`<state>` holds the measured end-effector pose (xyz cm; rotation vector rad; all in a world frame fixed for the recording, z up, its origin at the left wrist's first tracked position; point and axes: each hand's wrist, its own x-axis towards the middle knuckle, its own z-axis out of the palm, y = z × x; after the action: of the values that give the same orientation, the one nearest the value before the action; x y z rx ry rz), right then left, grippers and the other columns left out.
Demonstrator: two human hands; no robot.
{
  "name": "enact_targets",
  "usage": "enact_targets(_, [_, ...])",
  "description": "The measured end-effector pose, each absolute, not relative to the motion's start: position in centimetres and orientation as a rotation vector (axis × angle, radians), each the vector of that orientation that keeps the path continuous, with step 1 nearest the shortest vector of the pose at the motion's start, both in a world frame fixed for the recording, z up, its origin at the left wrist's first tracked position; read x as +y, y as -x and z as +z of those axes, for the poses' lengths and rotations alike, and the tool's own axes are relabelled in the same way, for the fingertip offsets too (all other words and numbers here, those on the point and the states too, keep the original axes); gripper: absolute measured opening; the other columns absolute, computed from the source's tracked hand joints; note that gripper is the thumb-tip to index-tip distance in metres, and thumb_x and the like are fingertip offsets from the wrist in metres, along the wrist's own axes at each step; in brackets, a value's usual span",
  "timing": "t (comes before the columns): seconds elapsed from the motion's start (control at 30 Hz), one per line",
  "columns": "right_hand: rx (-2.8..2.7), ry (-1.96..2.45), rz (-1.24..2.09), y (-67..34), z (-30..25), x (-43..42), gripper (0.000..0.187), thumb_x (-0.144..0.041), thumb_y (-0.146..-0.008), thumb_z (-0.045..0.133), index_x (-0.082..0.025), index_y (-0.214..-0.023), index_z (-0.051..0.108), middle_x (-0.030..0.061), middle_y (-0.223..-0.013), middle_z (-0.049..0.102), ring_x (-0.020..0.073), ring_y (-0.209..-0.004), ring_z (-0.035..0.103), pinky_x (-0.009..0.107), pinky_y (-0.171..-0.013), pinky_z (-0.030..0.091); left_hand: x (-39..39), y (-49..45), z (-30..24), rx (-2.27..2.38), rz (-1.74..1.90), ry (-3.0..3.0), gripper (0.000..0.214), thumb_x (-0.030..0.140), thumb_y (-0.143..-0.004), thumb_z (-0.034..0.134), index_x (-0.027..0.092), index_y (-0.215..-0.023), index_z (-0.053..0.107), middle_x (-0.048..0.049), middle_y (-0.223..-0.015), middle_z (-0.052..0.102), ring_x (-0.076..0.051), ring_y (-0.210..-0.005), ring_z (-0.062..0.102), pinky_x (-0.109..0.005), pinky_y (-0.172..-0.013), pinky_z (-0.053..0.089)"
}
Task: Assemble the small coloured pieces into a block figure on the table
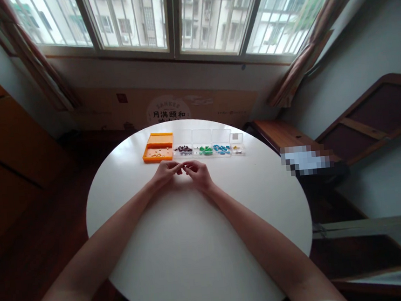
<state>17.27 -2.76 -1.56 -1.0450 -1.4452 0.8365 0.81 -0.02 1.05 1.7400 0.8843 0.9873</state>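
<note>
My left hand (167,171) and my right hand (197,172) meet above the white table, fingertips pinched together. Whatever sits between the fingers is too small to make out. Just beyond my left hand lies an open orange box (158,160) with small pale pieces in it. To its right stands a row of clear lidded boxes, their lids raised. They hold dark brown pieces (183,149), green pieces (205,150) and blue pieces (221,149). A smaller clear box at the right end has a few yellow pieces (236,148).
The round white table (195,254) reaches under both forearms. At its right stands a wooden bench (279,134) with a blurred pale item (304,159) on it. A printed carton panel (112,106) leans below the barred window (171,22). An orange-brown cabinet (7,148) is at the left.
</note>
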Motion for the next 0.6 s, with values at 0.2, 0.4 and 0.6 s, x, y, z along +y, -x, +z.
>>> enact_targets(0.2, [-1.518, 1.059, 0.672, -17.03, -0.77, -3.48, 0.018, -0.032, -0.08, 0.063, -0.017, -0.085, 0.071, 0.0045, -0.082, 0.066, 0.0116, -0.067, 0.06, 0.024, -0.062, 0.05, -0.02, -0.73, 1.25, 0.917, 0.992, -1.79, 0.047, 0.058, -0.074, 0.067, 0.013, -0.062, 0.068, -0.0035, -0.057, 0.064, -0.011, -0.053, 0.056, -0.021, -0.053, 0.043])
enact_targets(0.4, [-1.425, 1.21, 0.626, -17.18, -0.83, -3.3, 0.016, -0.03, -0.078, 0.065, -0.016, -0.084, 0.07, 0.0046, -0.078, 0.068, 0.0141, -0.067, 0.062, 0.027, -0.066, 0.051, -0.24, -0.99, 1.22, 0.933, 1.048, -1.713, 0.042, 0.054, -0.078, 0.062, 0.013, -0.075, 0.07, -0.0027, -0.057, 0.061, -0.011, -0.052, 0.054, -0.02, -0.05, 0.043])
enact_targets(0.6, [-1.407, 1.275, 0.629, -17.33, -0.87, -3.19, 0.017, -0.03, -0.077, 0.065, -0.015, -0.083, 0.071, 0.0052, -0.075, 0.07, 0.0156, -0.066, 0.064, 0.028, -0.068, 0.052, -0.41, -0.95, 1.31, 0.93, 1.033, -1.727, 0.03, 0.041, -0.075, 0.065, 0.013, -0.079, 0.07, -0.0022, -0.06, 0.062, -0.011, -0.055, 0.056, -0.022, -0.053, 0.046])
